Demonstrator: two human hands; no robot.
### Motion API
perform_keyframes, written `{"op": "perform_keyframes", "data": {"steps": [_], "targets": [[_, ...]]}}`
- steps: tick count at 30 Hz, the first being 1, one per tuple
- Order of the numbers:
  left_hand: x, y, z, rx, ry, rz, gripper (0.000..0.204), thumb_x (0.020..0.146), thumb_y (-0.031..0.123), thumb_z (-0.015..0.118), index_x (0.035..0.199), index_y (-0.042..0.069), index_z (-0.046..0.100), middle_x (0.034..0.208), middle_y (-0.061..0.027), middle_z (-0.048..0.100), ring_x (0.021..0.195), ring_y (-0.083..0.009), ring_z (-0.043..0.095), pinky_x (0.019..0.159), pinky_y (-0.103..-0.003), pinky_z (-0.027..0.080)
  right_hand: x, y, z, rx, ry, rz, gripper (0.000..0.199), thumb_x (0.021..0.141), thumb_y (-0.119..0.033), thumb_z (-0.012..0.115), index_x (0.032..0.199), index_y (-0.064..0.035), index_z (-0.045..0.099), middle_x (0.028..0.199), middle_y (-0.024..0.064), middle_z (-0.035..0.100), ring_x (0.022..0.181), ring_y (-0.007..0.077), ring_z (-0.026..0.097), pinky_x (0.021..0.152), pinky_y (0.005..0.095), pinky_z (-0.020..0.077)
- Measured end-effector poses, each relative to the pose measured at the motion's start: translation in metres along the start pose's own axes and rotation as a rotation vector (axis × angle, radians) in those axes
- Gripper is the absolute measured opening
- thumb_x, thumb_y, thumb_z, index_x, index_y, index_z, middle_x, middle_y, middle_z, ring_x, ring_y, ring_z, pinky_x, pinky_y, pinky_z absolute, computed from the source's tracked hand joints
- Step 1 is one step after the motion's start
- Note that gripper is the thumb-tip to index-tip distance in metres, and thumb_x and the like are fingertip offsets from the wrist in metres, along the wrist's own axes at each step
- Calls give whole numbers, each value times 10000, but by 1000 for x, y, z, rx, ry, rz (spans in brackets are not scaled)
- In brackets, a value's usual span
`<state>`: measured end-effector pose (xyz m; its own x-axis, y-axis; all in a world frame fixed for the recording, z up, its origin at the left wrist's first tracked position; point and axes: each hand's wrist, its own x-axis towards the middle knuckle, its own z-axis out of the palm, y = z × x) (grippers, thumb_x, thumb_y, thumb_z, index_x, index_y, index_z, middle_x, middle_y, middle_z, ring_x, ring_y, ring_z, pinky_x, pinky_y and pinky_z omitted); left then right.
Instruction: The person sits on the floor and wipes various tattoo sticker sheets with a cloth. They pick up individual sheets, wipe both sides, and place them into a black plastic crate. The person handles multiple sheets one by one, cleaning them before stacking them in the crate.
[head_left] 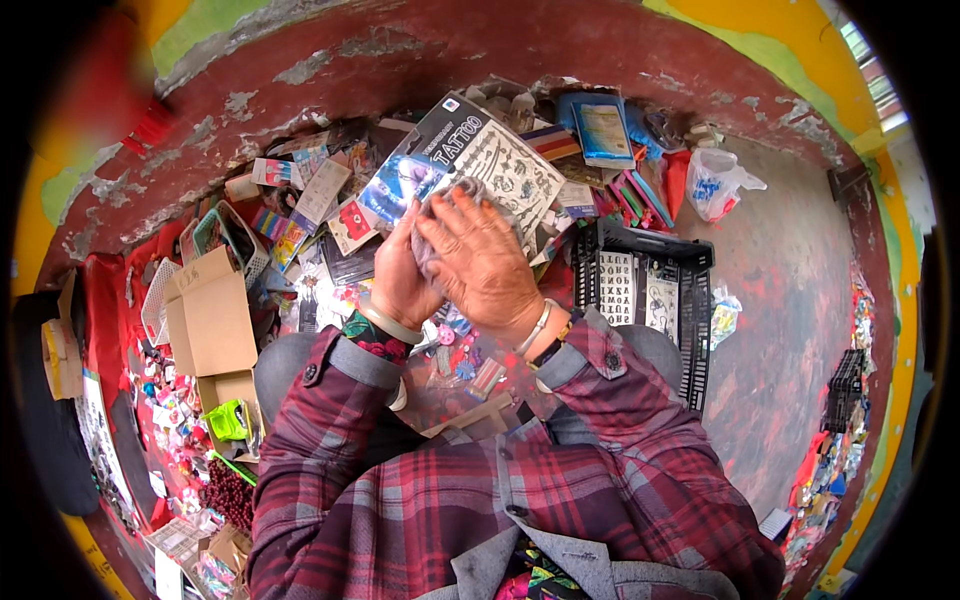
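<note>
My right hand [485,255] lies with its fingers stretched over a bunched grey cloth [470,187], pressing it against a large flat packet. The packet carries a white sheet of black designs [510,170] on a dark card, with a blue picture at its left side. My left hand [400,275] is at the packet's near edge, close beside the right hand. Its thumb points up, while its other fingers are hidden behind the packet and cloth. The packet is tilted, with its far corner leaning toward the wall.
A black plastic crate [695,300] with printed sheets in it stands right of my knees. An open cardboard box [212,320] is at the left, near a white basket [158,305]. Mixed packaged goods line the red wall [400,60]. A white plastic bag [715,185] lies farther right.
</note>
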<state>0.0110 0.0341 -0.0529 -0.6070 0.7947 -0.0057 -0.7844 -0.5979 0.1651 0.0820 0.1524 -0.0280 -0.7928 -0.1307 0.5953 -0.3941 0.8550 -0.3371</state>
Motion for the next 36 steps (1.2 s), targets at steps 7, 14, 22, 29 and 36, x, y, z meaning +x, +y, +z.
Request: {"op": "perform_keyframes", "data": {"steps": [7, 14, 22, 29, 36], "targets": [[-6, -16, 21, 250, 30, -73, 484, 966, 303, 367, 1330, -15, 373, 1323, -162, 464, 1191, -292, 479, 1031, -423, 350, 9, 53, -16, 139, 241, 437, 383, 925, -264, 488, 1194, 5, 531, 1208, 190, 547, 1143, 349, 496, 970, 391, 379], [-7, -11, 18, 527, 215, 7, 442, 899, 181, 536, 1279, -18, 429, 1245, -148, 523, 1146, -279, 516, 982, -421, 401, 0, 41, -7, 251, 263, 369, 335, 931, -199, 480, 1201, -8, 535, 1212, 192, 544, 1153, 349, 493, 971, 379, 390], [-11, -18, -17, 766, 53, -167, 418, 886, 110, 576, 1281, 52, 454, 1216, -55, 537, 1119, -188, 516, 967, -323, 402, 12, 17, -23, 50, 4, -82, 343, 890, -194, 526, 1206, -70, 570, 1300, 131, 505, 1270, 297, 411, 1027, 412, 310], [-15, -17, 17, 685, 12, -137, 402, 869, -53, 481, 1263, 29, 469, 1206, -98, 547, 1094, -228, 541, 936, -384, 440, 9, 59, -22, 124, 331, 327, 317, 917, -257, 494, 1142, -57, 596, 1210, 169, 556, 1184, 331, 477, 981, 413, 359], [-9, -19, -6, 481, 87, -43, 390, 879, 7, 511, 1264, 39, 460, 1175, -68, 551, 1107, -200, 510, 958, -329, 409, 3, 6, -10, 88, 114, 58, 397, 913, -332, 497, 1212, -78, 560, 1296, 143, 500, 1258, 309, 414, 1024, 424, 311]]}}
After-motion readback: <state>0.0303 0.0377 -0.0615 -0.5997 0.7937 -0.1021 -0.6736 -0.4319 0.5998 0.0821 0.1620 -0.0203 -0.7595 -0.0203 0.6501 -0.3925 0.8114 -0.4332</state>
